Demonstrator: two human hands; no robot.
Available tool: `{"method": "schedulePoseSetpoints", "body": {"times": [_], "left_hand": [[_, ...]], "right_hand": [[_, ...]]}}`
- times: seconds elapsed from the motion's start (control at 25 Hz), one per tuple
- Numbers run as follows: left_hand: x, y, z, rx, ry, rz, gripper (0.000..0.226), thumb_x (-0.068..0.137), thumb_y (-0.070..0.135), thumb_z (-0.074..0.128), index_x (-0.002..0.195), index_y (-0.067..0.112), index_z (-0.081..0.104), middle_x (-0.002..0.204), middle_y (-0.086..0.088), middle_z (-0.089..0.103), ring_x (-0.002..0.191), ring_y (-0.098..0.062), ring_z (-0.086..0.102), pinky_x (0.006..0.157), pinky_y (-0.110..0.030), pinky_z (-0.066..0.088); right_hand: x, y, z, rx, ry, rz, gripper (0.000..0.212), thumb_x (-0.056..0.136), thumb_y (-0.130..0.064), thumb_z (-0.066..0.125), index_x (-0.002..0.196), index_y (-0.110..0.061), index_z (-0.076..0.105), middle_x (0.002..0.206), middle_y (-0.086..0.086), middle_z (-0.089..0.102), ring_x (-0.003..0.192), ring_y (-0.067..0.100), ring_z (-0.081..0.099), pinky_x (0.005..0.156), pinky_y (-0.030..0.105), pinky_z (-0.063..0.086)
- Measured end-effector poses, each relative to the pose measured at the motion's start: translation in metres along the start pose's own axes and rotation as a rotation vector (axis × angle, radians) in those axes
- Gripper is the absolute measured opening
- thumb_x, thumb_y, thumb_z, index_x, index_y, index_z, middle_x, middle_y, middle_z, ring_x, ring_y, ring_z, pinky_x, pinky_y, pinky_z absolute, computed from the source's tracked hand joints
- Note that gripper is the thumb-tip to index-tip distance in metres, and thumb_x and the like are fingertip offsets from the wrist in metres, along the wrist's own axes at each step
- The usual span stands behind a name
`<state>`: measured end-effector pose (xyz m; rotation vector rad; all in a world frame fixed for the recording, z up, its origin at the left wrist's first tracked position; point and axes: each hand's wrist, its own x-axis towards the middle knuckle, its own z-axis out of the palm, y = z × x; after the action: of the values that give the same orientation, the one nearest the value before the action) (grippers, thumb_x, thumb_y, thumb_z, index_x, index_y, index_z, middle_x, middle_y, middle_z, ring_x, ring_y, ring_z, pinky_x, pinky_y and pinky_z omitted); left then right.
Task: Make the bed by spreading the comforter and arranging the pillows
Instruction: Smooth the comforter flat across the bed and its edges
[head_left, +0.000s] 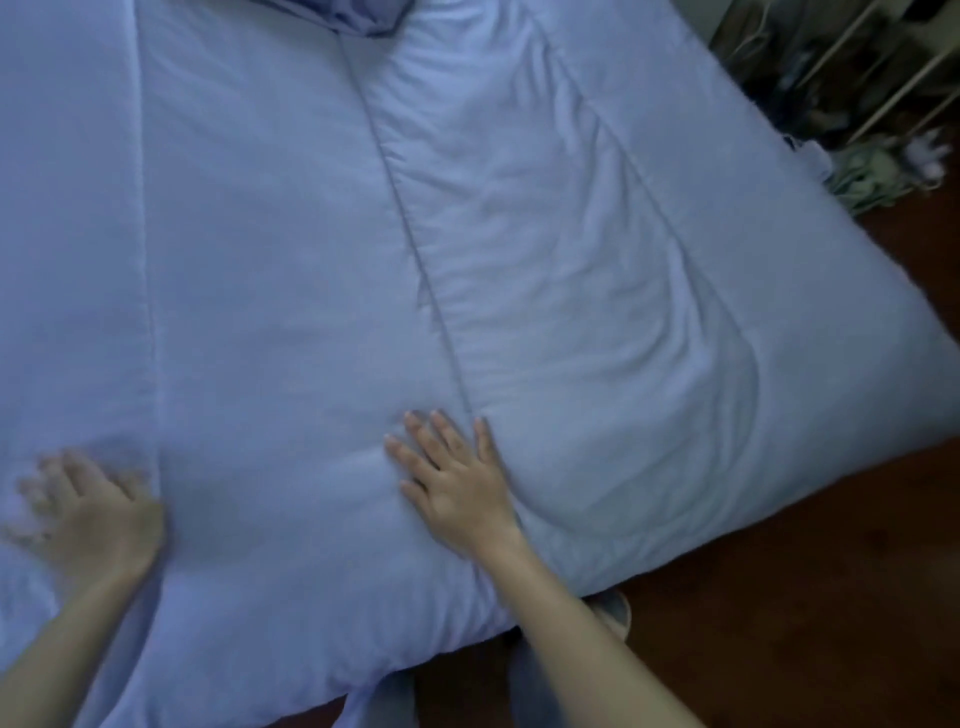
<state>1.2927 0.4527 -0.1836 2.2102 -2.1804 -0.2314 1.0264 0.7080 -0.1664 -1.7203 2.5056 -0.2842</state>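
left hand (96, 512) flat (blurred), right hand (457, 480) splayed

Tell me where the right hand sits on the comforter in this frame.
In the head view, the right hand lies flat and open on the comforter, low and centre, just left of the long seam and near the bed's foot edge.

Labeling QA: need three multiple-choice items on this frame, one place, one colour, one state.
1. Where is the right hand?
A. flat on the comforter
B. on the floor
C. on a pillow

2. What colour is the comforter?
A. red
B. light blue
C. green

3. What state is the left hand in?
A. closed fist
B. gripping a pillow
C. open, fingers spread

Answers: 1 A, the palm lies beside the stitched seam; 2 B, the whole cover reads pale blue; 3 C, blurred but spread fingers show.
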Motion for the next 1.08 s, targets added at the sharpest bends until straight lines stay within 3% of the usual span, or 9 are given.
{"method": "schedulePoseSetpoints", "body": {"times": [0.08,0.16,0.24,0.48,0.6,0.72,0.8,0.96,1.08], "left_hand": [[-0.079,0.084,-0.001,-0.069,0.028,0.146,0.067,0.09,0.035,0.03,0.145,-0.001,0.025,0.151,-0.028,0.028,0.14,-0.045,0.025,0.11,-0.063,0.016],[-0.172,0.176,-0.001,-0.127,-0.038,0.462,0.069,0.09,0.038,0.027,0.143,-0.007,0.032,0.149,-0.027,0.034,0.138,-0.044,0.033,0.111,-0.059,0.013],[-0.245,0.25,0.02,-0.085,-0.048,0.714,0.068,0.091,0.041,0.028,0.139,-0.005,0.04,0.146,-0.023,0.041,0.133,-0.041,0.041,0.113,-0.051,0.013],[-0.355,0.445,0.055,-0.02,-0.133,1.086,0.065,0.098,0.047,0.012,0.143,0.007,0.036,0.15,-0.009,0.039,0.139,-0.026,0.035,0.114,-0.043,0.006],[-0.328,0.462,0.064,0.035,-0.082,1.036,0.063,0.096,0.048,0.021,0.145,0.011,0.035,0.152,-0.004,0.037,0.139,-0.024,0.038,0.113,-0.046,0.012],[-0.276,0.417,0.061,0.033,-0.003,0.68,0.065,0.094,0.047,0.025,0.149,0.012,0.027,0.156,-0.006,0.029,0.143,-0.024,0.029,0.114,-0.05,0.019],[-0.249,0.38,0.054,0.018,-0.007,0.434,0.064,0.096,0.046,0.028,0.15,0.012,0.021,0.158,-0.008,0.024,0.145,-0.026,0.021,0.114,-0.056,0.016],[-0.209,0.343,0.043,-0.011,-0.007,0.136,0.071,0.094,0.051,0.021,0.151,0.009,0.015,0.159,-0.007,0.017,0.147,-0.026,0.011,0.115,-0.06,0.006],[-0.2,0.333,0.041,-0.034,-0.007,0.063,0.073,0.093,0.051,0.02,0.149,0.004,0.017,0.159,-0.011,0.017,0.146,-0.033,0.013,0.112,-0.066,0.008]], "right_hand": [[-0.012,0.089,-0.015,-0.051,0.02,0.105,0.05,0.093,-0.046,0.037,0.142,-0.038,0.04,0.151,-0.005,0.04,0.139,0.022,0.039,0.111,0.056,0.021],[-0.027,0.188,-0.04,-0.077,0.03,0.229,0.05,0.093,-0.045,0.034,0.143,-0.037,0.038,0.151,-0.006,0.04,0.139,0.022,0.038,0.11,0.058,0.023],[-0.041,0.285,-0.063,-0.084,0.012,0.356,0.051,0.094,-0.045,0.03,0.144,-0.035,0.037,0.153,-0.004,0.038,0.14,0.023,0.036,0.109,0.06,0.023],[-0.105,0.501,-0.115,-0.047,-0.019,0.626,0.058,0.094,-0.051,0.01,0.149,-0.038,0.021,0.16,-0.003,0.019,0.147,0.023,0.016,0.114,0.056,0.012],[-0.105,0.542,-0.13,0.042,0.048,0.859,0.053,0.098,-0.047,0.017,0.15,-0.037,0.019,0.161,-0.002,0.014,0.148,0.023,0.009,0.113,0.062,0.006],[-0.051,0.513,-0.14,0.2,0.161,1.116,0.052,0.099,-0.036,0.03,0.15,-0.025,0.027,0.161,0.003,0.018,0.148,0.028,0.007,0.11,0.069,0.004],[-0.001,0.448,-0.134,0.206,0.146,0.836,0.054,0.096,-0.034,0.036,0.148,-0.021,0.032,0.159,0.006,0.022,0.148,0.029,0.01,0.113,0.063,0.007],[0.07,0.301,-0.108,0.183,-0.394,-0.142,0.052,0.099,-0.039,0.033,0.15,-0.033,0.022,0.162,-0.003,0.009,0.149,0.019,0.003,0.116,0.06,0.0],[0.091,0.291,-0.091,0.027,-0.37,-0.278,0.05,0.099,-0.044,0.029,0.148,-0.04,0.021,0.162,-0.008,0.008,0.149,0.017,0.004,0.116,0.058,0.001]]}}
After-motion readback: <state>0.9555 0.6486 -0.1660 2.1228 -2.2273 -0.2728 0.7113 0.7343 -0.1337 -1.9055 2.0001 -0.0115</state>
